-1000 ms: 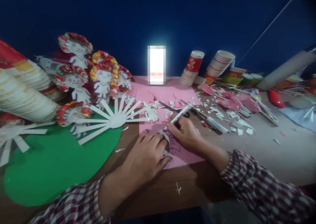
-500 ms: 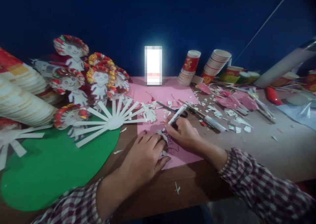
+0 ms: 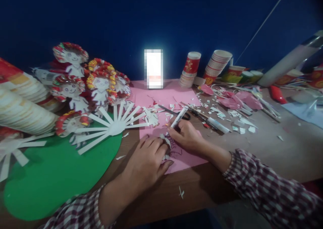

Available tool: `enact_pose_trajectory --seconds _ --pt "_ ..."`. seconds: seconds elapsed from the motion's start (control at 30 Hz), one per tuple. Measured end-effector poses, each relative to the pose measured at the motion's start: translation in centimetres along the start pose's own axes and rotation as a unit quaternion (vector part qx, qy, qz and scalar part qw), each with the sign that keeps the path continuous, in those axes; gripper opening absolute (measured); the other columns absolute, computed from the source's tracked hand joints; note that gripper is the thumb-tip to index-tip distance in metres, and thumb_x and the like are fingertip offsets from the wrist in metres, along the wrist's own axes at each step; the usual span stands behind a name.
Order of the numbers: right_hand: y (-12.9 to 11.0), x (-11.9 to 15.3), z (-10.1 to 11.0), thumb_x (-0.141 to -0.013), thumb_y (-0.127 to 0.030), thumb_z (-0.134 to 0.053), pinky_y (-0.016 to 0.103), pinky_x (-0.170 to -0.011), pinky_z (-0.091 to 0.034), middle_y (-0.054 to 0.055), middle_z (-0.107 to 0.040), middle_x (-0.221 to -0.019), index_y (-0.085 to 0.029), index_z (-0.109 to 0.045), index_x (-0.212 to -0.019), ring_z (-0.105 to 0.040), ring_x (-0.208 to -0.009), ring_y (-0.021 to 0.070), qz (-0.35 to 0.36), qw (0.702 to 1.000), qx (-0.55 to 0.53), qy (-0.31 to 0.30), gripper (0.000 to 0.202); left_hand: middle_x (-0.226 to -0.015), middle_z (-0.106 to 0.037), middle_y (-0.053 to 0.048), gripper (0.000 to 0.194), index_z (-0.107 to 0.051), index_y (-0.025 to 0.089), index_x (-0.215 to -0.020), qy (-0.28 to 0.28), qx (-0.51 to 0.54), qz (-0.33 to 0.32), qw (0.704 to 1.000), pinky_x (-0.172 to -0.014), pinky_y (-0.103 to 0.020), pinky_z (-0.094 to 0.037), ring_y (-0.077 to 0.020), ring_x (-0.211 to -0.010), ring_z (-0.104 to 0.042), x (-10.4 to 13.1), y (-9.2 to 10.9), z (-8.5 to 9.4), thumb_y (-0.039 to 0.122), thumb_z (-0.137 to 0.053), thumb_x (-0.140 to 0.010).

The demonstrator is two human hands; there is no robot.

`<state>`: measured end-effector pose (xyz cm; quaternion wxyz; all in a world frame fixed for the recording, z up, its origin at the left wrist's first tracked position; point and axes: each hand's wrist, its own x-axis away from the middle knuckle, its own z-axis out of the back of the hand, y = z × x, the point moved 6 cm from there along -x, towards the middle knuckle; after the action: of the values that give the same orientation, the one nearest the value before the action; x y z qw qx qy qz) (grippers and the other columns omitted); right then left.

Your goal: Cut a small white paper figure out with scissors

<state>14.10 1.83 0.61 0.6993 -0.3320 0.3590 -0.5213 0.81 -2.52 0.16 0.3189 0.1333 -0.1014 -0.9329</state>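
Note:
My right hand (image 3: 188, 135) is closed around a white marker (image 3: 179, 117), its tip down by a small white paper cutout (image 3: 166, 142). The cutout lies on pink paper (image 3: 184, 161) that carries dark pen marks. My left hand (image 3: 148, 156) holds the cutout down, with curled fingers and the thumb at its near side, and covers most of it. Another white paper figure (image 3: 151, 117) lies just beyond my hands. Scissors (image 3: 174, 112) with dark handles rest behind the marker.
At left, a white paper fan shape (image 3: 117, 127) lies on a green sheet (image 3: 63, 175), beside doll-faced crafts (image 3: 101, 84) and stacked cups (image 3: 22, 116). A bright blurred screen (image 3: 153, 69) stands behind. More cups (image 3: 217, 66), pens (image 3: 214, 123) and paper scraps (image 3: 242, 124) are at right.
The view has shifted slightly. Both hands keep nearly the same place, the marker still in my right hand and the cutout still under my left.

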Motion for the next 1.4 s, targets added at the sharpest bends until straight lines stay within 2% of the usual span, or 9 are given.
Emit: enact_pose_trajectory --seconds 0.33,0.63,0.9,1.07,1.4 --pt "-0.06 0.08 -0.18 -0.083 -0.020 -0.050 0.022 -0.058 -0.035 -0.003 -0.051 -0.066 -0.016 -0.053 -0.078 -0.045 -0.061 0.0098 0.016 1.000 0.007 -0.012 0.007 -0.107 -0.061 -0.011 0.033 -0.058 0.015 -0.110 0.004 -0.001 -0.002 1.000 -0.097 -0.052 -0.038 -0.0283 -0.103 -0.053 -0.05 0.09 0.18 0.038 -0.052 -0.088" --pt "0.06 0.08 0.03 -0.084 -0.022 -0.049 0.021 -0.057 -0.035 -0.002 -0.053 -0.067 -0.016 -0.055 -0.081 -0.046 -0.061 0.0097 0.000 1.000 -0.007 -0.006 0.009 -0.106 -0.061 -0.011 0.032 -0.059 0.014 -0.107 0.005 -0.002 -0.005 1.000 -0.097 -0.053 -0.037 -0.0284 -0.103 -0.053 -0.04 0.08 0.17 0.039 -0.052 -0.087" --pt "0.02 0.05 -0.24 -0.083 -0.020 -0.050 0.023 -0.058 -0.035 -0.002 -0.051 -0.066 -0.016 -0.052 -0.076 -0.045 -0.061 0.0103 0.005 0.999 0.010 -0.031 0.008 -0.106 -0.061 -0.012 0.032 -0.059 0.014 -0.107 0.010 -0.008 -0.006 1.000 -0.096 -0.053 -0.039 -0.0282 -0.102 -0.054 -0.03 0.13 0.28 0.039 -0.054 -0.087" --pt "0.16 0.12 0.05 -0.086 -0.024 -0.048 0.023 -0.060 -0.036 -0.001 -0.055 -0.070 -0.016 -0.055 -0.083 -0.048 -0.064 0.0113 -0.013 1.000 -0.021 -0.008 0.011 -0.106 -0.061 -0.011 0.031 -0.058 0.015 -0.107 0.012 -0.001 -0.006 1.000 -0.097 -0.053 -0.038 -0.0280 -0.103 -0.054 -0.03 0.10 0.29 0.038 -0.051 -0.088" --pt "-0.14 0.06 -0.03 -0.081 -0.019 -0.051 0.023 -0.056 -0.032 -0.004 -0.049 -0.063 -0.017 -0.051 -0.072 -0.042 -0.058 0.0091 -0.002 0.999 0.022 -0.032 0.009 -0.105 -0.061 -0.011 0.031 -0.059 0.014 -0.105 0.004 0.001 -0.005 1.000 -0.098 -0.054 -0.038 -0.0280 -0.102 -0.054 -0.12 0.07 0.26 0.039 -0.053 -0.087"
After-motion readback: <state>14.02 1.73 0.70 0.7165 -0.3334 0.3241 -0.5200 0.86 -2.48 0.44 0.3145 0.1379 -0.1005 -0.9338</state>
